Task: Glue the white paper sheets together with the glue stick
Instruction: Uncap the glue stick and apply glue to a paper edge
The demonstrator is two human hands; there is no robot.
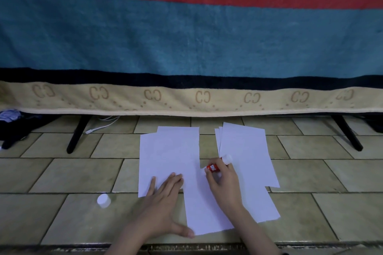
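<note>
Left hand (165, 198) lies flat at lower centre, fingers straight (thumb splayed); right hand (222, 182), just right, curls in a grip.

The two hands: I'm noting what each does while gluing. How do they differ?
The left hand lies flat, fingers straight, pressing on the paper sheets; the right hand curls round the red glue stick. The left holds nothing; the right holds the stick tilted, one end down on the paper. Both are over paper.

Glue stick (214, 167) in right hand (222, 182)
</note>
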